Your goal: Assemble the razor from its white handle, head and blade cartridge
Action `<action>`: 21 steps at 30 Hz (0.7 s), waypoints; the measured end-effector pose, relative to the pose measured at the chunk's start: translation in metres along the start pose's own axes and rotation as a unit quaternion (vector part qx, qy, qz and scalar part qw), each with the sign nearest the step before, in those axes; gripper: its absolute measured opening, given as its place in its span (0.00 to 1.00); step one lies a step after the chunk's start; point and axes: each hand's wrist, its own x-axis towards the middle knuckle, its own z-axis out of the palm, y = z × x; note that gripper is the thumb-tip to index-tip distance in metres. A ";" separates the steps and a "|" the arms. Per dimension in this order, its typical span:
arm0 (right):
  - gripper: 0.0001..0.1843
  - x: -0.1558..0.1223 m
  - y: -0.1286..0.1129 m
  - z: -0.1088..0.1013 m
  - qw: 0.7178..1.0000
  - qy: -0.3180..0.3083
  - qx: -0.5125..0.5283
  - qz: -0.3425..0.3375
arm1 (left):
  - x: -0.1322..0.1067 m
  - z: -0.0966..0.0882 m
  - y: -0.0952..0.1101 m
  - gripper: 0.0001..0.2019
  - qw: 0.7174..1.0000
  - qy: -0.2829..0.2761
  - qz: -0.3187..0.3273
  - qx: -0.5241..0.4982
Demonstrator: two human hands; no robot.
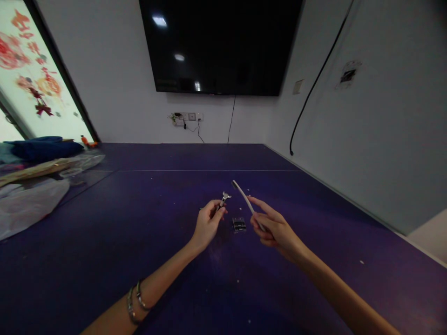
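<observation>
My left hand [208, 222] is closed around a small silver tool with a forked, Y-shaped head [224, 198], which looks like a razor handle; the fingers cover its lower part. In my right hand [274, 227] is a pale toothbrush [244, 197], gripped by its handle, its dark bristles up and to the left. Tool and toothbrush are a short way apart. Between the hands, on the dark blue surface, lies a small black rectangular piece [239, 224]; its kind is too small to tell.
The dark blue tabletop [139, 260] bears small white specks. Plastic bags [33, 204] and folded blue cloth [45, 150] are piled at left. A television [223, 46] hangs on the far wall above sockets [188, 116]. At right, a black cable [314, 83] hangs down the wall.
</observation>
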 end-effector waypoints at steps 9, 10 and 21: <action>0.27 -0.019 0.009 0.008 1.000 -0.008 0.009 0.025 | 0.000 -0.002 -0.001 0.08 0.999 0.033 0.008 -0.002; 0.27 -0.022 0.010 0.009 1.000 -0.006 0.009 0.030 | 0.000 -0.003 -0.002 0.08 0.999 0.042 0.010 -0.004; 0.27 -0.027 0.016 0.016 0.997 0.032 0.065 0.035 | -0.006 0.003 0.002 0.08 0.999 0.042 -0.003 -0.013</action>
